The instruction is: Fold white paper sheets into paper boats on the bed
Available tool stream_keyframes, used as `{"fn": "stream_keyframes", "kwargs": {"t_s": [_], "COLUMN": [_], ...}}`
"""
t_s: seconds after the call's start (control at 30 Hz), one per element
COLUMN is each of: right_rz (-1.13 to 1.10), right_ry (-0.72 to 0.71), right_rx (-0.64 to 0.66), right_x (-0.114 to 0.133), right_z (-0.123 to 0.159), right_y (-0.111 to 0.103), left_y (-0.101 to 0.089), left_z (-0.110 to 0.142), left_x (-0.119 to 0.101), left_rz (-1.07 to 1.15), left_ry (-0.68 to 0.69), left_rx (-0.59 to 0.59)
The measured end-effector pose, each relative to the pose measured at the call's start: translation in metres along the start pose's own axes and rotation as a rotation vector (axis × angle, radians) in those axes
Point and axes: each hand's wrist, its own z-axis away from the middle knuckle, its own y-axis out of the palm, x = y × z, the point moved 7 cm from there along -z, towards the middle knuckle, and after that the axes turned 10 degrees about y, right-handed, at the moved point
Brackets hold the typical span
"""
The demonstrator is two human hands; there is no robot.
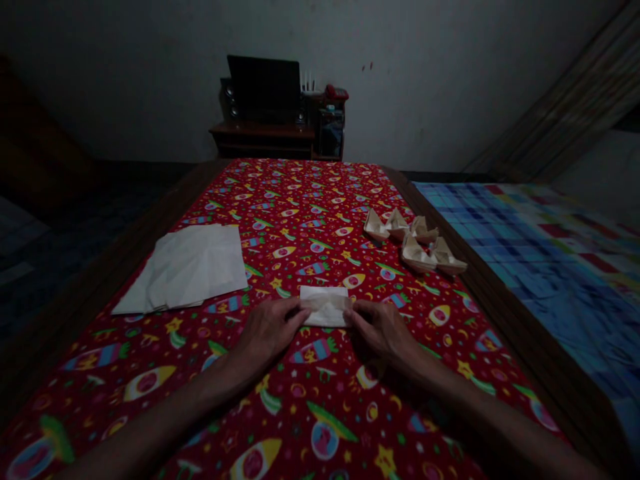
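A small folded sheet of white paper [325,305] lies on the red patterned cloth in front of me. My left hand [273,327] pinches its left edge between thumb and fingers. At the opposite edge, my right hand [383,327] grips the paper the same way. To the left rests a fanned stack of white paper sheets [200,263]. Several folded paper boats [419,253] stand together on the right, beyond my right hand.
The red cloth [310,363] with rockets covers a table with dark wooden edges [525,313]. Beyond it a monitor [265,87] stands on a wooden desk [265,137], with a red telephone [337,92] nearby. A blue checked cover [465,213] lies to the right.
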Motion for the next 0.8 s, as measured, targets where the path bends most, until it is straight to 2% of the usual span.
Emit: {"fn": "stream_keyframes", "kwargs": {"t_s": [0.1,0.23,0.33,0.5,0.6,0.67,0.8], "right_rz": [0.096,0.224,0.332,0.538,0.566,0.562,0.539], "right_ry": [-0.021,-0.049,-0.064,-0.12,-0.165,-0.174,-0.166], "right_rx": [-0.033,-0.072,-0.101,-0.227,-0.246,-0.247,-0.251], "right_x": [0.004,0.01,0.013,0.015,0.015,0.015,0.017], "right_z": [-0.006,-0.01,-0.01,-0.009,-0.009,-0.009,-0.008], "right_y": [-0.001,-0.001,0.002,0.006,0.008,0.008,0.006], "left_y": [-0.001,-0.001,0.0,0.0,-0.001,0.002,0.023], "left_z": [-0.006,-0.014,-0.017,-0.017,-0.015,-0.012,-0.001], "left_x": [-0.002,0.001,0.001,-0.006,-0.019,-0.031,-0.051], "left_rz": [-0.14,-0.212,-0.242,-0.398,-0.506,-0.534,-0.429], "left_ry": [-0.046,-0.066,-0.021,0.052,0.148,0.261,0.515], "left_rx": [0.02,0.018,-0.002,0.009,-0.027,-0.051,0.008]}}
